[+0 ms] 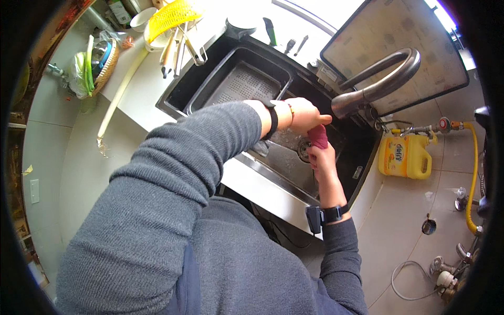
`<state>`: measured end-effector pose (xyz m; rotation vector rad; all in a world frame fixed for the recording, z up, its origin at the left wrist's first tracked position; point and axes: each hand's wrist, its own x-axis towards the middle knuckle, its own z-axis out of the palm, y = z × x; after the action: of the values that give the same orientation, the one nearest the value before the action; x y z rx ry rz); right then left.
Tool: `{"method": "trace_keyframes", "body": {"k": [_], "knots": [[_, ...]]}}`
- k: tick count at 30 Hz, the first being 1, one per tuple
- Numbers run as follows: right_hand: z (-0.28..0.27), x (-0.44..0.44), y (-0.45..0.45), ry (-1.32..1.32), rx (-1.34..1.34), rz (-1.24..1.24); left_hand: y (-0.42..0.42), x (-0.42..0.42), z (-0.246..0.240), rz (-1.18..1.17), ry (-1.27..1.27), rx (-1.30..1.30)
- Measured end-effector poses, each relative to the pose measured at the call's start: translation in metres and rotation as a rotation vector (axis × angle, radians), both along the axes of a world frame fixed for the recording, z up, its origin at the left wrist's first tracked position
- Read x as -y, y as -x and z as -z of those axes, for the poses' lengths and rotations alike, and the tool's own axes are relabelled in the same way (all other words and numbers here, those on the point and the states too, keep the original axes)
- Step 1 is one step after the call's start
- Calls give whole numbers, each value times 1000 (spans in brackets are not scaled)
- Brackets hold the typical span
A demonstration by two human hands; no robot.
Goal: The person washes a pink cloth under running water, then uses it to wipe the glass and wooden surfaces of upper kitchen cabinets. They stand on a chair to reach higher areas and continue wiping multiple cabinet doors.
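Observation:
Above the basin of a dark kitchen sink (356, 147), both my hands grip one dark red cloth (317, 136). My left hand (303, 114) has the upper end of it, and my right hand (323, 157) clasps the lower end. Between them the cloth looks bunched and narrow. Behind and below the hands is the drain strainer (304, 149); water wets the basin floor around it. A curved metal faucet (378, 82) arches over the sink's right side, near my left hand's fingertips.
A perforated black drain basket (244, 84) fills the sink's left part. On the counter are a yellow colander (173, 15) with utensils and a long leek (122, 90) reaching past the edge. At right stand a yellow detergent jug (404, 157) and a leaning cutting board (397, 47).

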<state>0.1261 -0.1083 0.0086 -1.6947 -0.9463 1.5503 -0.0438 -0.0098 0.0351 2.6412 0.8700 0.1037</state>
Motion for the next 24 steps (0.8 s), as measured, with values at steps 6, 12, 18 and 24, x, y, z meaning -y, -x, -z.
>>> {"method": "trace_keyframes", "body": {"k": [6,12,18,24], "knots": [[-16,-10,-22,-154,47,-258,21,18,10,-307,236,231],[-47,-4,9,-908,755,-430,80,49,-12,-354,1163,512],[-90,28,77,-1071,396,-465,159,109,-49,-378,1108,704],[-130,71,189,-1069,-58,-488,263,200,-71,-396,809,872]]}}
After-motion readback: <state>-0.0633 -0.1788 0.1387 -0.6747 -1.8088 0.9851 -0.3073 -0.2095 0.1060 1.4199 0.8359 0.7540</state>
